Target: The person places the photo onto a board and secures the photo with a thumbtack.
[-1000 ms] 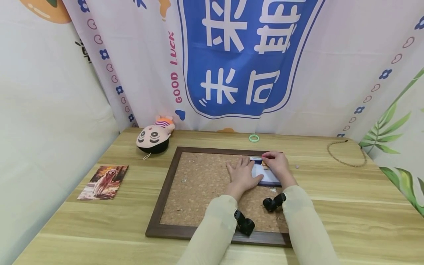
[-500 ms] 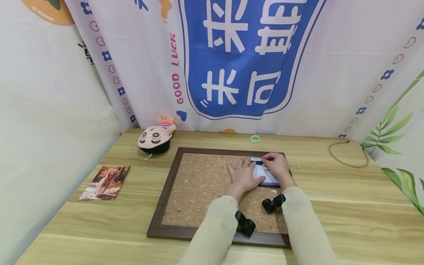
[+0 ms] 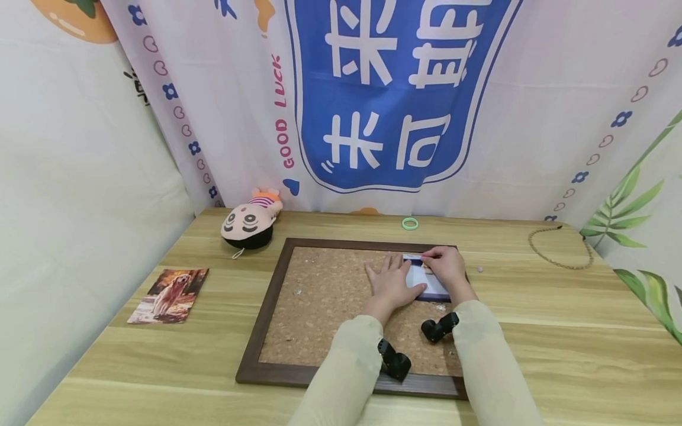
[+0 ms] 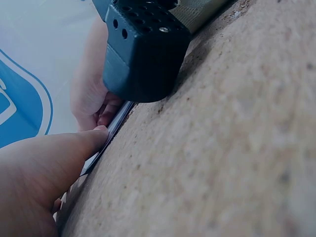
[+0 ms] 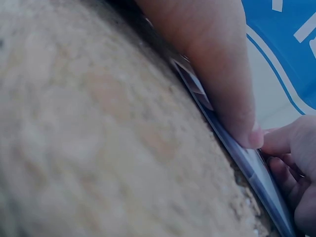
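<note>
A cork board [image 3: 319, 302] in a dark wooden frame lies flat on the table. Near its upper right corner is a glossy card or photo [image 3: 434, 288], white and dark blue, partly covered by both hands. My left hand [image 3: 391, 285] rests with fingers spread across the photo's left part and the cork. At the photo's top part, my right hand [image 3: 447, 269] pinches a tiny pink push pin [image 3: 424, 258] between thumb and finger; most of the pin is hidden. In the left wrist view, the photo's edge [image 4: 116, 123] lies close against the cork.
A dog photo [image 3: 169, 296] lies left of the board, and a plush doll [image 3: 250, 220] at the back left. Behind the board is a green ring [image 3: 409, 223]. A small pale pink object [image 3: 479, 269] and a braided band [image 3: 559, 251] lie to the right.
Both hands stay at nearly the same places on the photo. The right fingertips shift only slightly around the pin; the view itself moves a little.
</note>
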`<state>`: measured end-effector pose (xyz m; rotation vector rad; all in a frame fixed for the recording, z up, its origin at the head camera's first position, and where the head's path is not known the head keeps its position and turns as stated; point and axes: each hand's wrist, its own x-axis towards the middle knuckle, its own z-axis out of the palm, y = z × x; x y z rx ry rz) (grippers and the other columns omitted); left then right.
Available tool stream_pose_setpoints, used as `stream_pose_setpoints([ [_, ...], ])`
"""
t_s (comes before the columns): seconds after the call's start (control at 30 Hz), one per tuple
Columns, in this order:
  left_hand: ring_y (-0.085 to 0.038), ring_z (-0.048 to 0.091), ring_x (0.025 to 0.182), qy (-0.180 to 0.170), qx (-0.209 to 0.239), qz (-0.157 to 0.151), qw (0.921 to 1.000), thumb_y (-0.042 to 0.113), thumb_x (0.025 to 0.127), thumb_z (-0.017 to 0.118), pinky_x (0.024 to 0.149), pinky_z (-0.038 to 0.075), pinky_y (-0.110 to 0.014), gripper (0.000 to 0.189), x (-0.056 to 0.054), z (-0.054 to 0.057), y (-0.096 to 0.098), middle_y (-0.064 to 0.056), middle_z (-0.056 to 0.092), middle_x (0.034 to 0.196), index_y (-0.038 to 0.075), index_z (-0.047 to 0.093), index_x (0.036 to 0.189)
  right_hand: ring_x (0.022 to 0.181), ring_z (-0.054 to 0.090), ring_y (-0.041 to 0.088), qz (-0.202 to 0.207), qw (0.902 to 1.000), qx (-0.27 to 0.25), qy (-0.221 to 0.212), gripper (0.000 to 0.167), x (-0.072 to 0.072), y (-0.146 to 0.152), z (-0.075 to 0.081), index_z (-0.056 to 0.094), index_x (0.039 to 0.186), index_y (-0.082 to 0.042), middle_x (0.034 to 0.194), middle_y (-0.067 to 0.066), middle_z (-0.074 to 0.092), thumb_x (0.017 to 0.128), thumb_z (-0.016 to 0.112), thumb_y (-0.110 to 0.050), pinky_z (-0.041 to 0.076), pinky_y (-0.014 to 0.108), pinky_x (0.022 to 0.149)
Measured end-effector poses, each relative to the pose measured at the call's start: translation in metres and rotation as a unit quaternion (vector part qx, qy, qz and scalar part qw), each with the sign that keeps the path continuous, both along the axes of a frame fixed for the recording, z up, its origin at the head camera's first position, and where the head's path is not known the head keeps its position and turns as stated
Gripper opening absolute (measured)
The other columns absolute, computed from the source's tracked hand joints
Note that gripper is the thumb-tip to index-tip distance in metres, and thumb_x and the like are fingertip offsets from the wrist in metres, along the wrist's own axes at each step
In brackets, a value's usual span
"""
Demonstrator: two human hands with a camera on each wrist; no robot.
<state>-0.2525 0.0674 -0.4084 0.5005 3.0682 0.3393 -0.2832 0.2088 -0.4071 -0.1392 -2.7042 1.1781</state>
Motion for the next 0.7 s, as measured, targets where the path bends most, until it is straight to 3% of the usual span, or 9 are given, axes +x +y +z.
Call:
stream_pose_setpoints([
  [0.7,-0.019,0.009,0.128,0.002,0.0,0.005,1.0,0.065,0.077,0.039,0.092,0.002,-0.059,0.068,-0.0015,-0.0029,0.0016,0.002,0.021,0.14,0.026,0.037,0.132,0.082,0.054,0.026,0.003,0.9998,0.005,-0.019,0.014,-0.001,-0.0002,0.0002,0.068,0.082,-0.002,0.086,0.012,0.062,0.081,0.059,-0.012,0.04,0.037,0.069],
])
